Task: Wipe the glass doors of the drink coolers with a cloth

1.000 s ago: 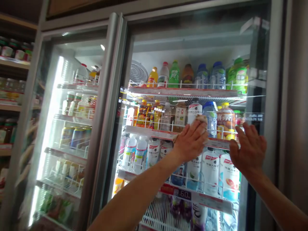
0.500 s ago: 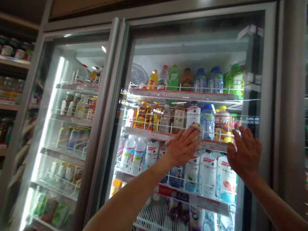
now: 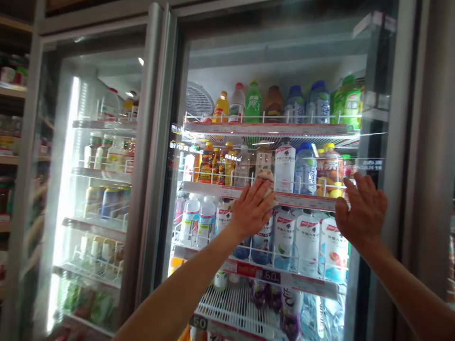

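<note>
My left hand [image 3: 250, 212] presses a light, crumpled cloth [image 3: 267, 178] flat against the glass door [image 3: 280, 52] of a drinks fridge. The cloth shows past the fingertips and along the edge of the palm; the rest is hidden beneath the hand. My right hand [image 3: 363, 210] is raised near the right side of the same door, fingers apart and palm toward the glass, holding nothing. Behind the glass, near my left hand, stand a white-capped row of bottles [image 3: 284, 237] and a white-labelled bottle [image 3: 285, 166].
A vertical metal handle [image 3: 153, 142] runs beside the door frame. To its left, a second glass door [image 3: 95, 102] fronts shelves of bottles and cans. Stocked shelves [image 3: 10, 159] stand at the far left. A grey frame post [image 3: 408, 142] borders the right side.
My left hand has slid the cloth leftward and slightly up across the glass. My right hand stays nearly in place. The view has shifted slightly, with the fridge shelves sitting higher.
</note>
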The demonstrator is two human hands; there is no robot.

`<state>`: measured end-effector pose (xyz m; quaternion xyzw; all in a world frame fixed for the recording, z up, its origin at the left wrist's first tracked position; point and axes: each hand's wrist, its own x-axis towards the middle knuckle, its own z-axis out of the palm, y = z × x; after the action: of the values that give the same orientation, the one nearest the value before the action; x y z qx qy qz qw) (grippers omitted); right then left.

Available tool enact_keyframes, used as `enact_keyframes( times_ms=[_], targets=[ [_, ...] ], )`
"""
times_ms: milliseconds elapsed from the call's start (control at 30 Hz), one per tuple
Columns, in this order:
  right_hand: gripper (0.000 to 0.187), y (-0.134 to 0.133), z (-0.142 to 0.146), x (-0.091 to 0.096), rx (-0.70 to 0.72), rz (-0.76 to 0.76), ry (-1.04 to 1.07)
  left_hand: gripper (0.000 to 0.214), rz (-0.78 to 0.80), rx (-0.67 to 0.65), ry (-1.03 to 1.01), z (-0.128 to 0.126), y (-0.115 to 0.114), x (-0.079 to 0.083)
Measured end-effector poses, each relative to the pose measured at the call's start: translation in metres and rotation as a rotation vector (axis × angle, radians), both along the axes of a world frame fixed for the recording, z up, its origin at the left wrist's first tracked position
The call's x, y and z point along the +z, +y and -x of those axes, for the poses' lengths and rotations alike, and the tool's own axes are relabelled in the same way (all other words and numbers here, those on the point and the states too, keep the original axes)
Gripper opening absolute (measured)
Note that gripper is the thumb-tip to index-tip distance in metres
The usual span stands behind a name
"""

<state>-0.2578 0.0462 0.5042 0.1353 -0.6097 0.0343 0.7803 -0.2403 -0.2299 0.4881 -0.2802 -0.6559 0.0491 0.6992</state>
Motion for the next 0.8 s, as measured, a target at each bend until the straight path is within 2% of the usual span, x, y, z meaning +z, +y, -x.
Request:
enact_keyframes(
  times_ms=[67,167,233,267,333,433,500,567,600,700,767,800],
  targets=[
    [0.05,0.001,0.001,0.0,-0.008,-0.005,0.002,0.04,-0.046,0.034,0.02,0.0,-0.025,-0.002],
    [0.049,-0.001,0.001,0.0,-0.021,0.014,-0.001,0.038,-0.349,0.055,0.061,0.003,-0.089,0.008],
    [0.049,-0.004,0.001,0.0,-0.026,0.029,0.005,0.039,-0.558,0.042,0.089,0.005,-0.117,0.013],
    [0.049,-0.006,0.001,0.0,-0.025,0.033,0.012,0.04,-0.616,0.03,0.104,0.006,-0.119,0.013],
    [0.049,-0.007,0.001,0.0,-0.018,0.038,0.02,0.043,-0.6,0.008,0.111,0.005,-0.103,0.007],
    [0.049,-0.005,0.002,0.0,-0.017,0.035,0.016,0.043,-0.297,-0.012,0.039,0.001,-0.057,-0.008],
    [0.05,-0.002,0.004,0.0,-0.024,0.019,0.028,0.042,-0.101,0.006,-0.015,-0.001,-0.043,-0.015],
    [0.05,-0.001,0.005,0.0,-0.03,0.006,0.041,0.041,-0.083,0.043,-0.023,-0.003,-0.057,-0.015],
    [0.05,-0.001,0.005,0.0,-0.032,0.004,0.047,0.041,-0.158,0.059,-0.012,-0.003,-0.073,-0.013],
    [0.05,-0.003,0.004,0.0,-0.029,0.015,0.041,0.038,-0.53,0.061,0.05,0.001,-0.129,0.001],
    [0.05,-0.006,0.003,0.0,-0.025,0.03,0.037,0.04,-0.676,0.032,0.091,0.005,-0.147,0.011],
    [0.05,-0.007,0.002,0.0,-0.025,0.038,0.032,0.041,-0.684,0.017,0.106,0.007,-0.145,0.014]
  ],
)
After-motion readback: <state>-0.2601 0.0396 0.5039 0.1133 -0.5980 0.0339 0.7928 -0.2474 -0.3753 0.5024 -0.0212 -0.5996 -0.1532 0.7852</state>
